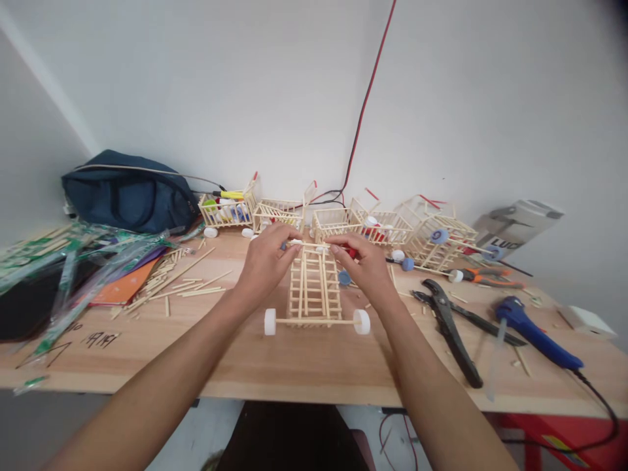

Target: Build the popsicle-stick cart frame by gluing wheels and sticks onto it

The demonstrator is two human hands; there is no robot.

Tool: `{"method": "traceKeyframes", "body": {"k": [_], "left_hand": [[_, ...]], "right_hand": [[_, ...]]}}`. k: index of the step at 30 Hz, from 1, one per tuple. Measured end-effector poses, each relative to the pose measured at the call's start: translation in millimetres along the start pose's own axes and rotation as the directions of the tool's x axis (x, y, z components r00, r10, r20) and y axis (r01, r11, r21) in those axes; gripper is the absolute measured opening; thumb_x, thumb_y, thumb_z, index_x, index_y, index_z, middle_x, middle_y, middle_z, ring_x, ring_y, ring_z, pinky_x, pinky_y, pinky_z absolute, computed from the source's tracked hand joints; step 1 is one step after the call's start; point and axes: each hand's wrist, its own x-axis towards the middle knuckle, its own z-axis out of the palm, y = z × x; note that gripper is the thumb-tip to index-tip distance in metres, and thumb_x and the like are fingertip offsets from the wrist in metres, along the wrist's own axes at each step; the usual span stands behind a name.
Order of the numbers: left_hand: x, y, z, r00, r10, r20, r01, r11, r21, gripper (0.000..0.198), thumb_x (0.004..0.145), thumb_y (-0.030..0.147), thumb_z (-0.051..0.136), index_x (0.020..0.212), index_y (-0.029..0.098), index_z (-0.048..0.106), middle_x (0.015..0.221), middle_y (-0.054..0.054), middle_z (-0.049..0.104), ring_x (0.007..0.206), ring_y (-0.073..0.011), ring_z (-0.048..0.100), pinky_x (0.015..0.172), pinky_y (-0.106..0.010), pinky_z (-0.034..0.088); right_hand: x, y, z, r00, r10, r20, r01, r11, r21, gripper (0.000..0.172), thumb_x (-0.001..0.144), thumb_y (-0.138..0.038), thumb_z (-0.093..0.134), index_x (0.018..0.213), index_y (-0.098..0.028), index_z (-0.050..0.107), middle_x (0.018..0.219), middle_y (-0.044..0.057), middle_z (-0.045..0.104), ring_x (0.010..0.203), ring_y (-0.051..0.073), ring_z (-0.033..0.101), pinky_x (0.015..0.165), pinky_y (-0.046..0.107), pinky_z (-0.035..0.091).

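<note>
A small cart built of thin wooden sticks point(314, 288) lies on the table before me, its slatted side up. Across its near end runs a stick axle point(316, 321) with a white bottle-cap wheel point(270, 322) on the left and another white cap wheel point(362, 321) on the right. My left hand point(269, 261) is closed at the cart's far left corner, fingers and thumb together. At the far right corner, my right hand point(364, 267) pinches with thumb and forefinger. Small white bits show at the fingertips; their exact kind is hidden.
Several finished stick carts point(228, 209) line the wall. Black-handled pliers point(449, 333), a blue glue gun point(537, 333) and orange-handled pliers point(485, 276) lie right. Loose sticks point(196, 288), plastic wrappers point(83, 281) and a dark blue bag point(130, 193) are left.
</note>
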Motion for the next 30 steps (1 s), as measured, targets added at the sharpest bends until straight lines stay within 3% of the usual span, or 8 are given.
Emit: {"method": "traceKeyframes", "body": {"k": [30], "left_hand": [[1.4,-4.0,4.3,0.997,0.066,-0.037,-0.067,0.997,-0.032,0.012,0.088,0.014,0.06,0.089,0.018,0.071,0.1,-0.006,0.071,0.099,-0.0196,0.065,0.088,-0.034,0.05]], "right_hand": [[0.1,2.6,2.1,0.998,-0.051,-0.047,0.051,0.999,0.001,0.018,0.092,-0.023,0.059,0.096,-0.028,0.075,0.093,0.002,0.073,0.09,0.019,0.065,0.084,0.035,0.05]]}}
